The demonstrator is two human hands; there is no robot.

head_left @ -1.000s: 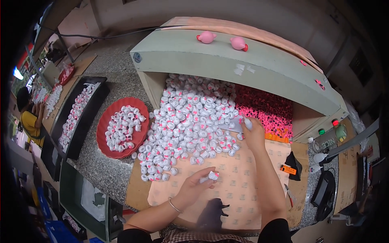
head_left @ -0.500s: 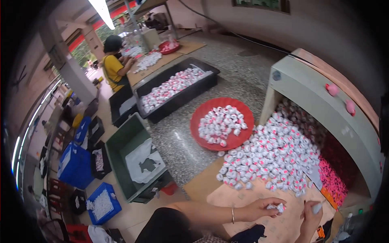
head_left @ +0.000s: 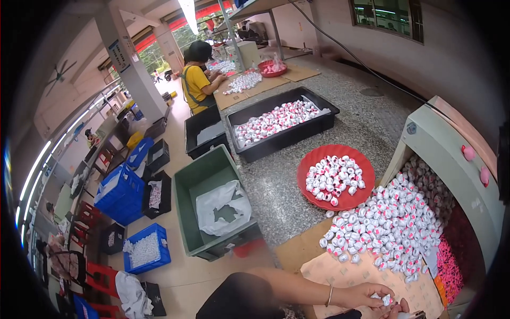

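Note:
My left hand (head_left: 365, 295), with a thin bracelet on the wrist, rests low over the brown cardboard sheet (head_left: 345, 274) and pinches a small white-and-red piece (head_left: 384, 300) in its fingertips. Only the fingers of my right hand (head_left: 401, 308) show at the bottom edge; they touch the left hand's fingertips at that piece, and their grip is hidden. Just beyond both hands lies a big heap of the same white-and-red pieces (head_left: 393, 228), spilling out of a pale green box-shaped housing (head_left: 451, 159).
A red round tray (head_left: 320, 159) of pieces sits on the speckled counter, with a long black tray (head_left: 319, 125) behind it. On the floor to the left stand a green crate (head_left: 191, 186) with a white bag and blue crates (head_left: 121, 192). A person in a yellow shirt (head_left: 197, 80) works at a far table.
The view has swung left, so the hands have slid from the picture's middle to its lower right. My right hand has come back from the heap to the left hand.

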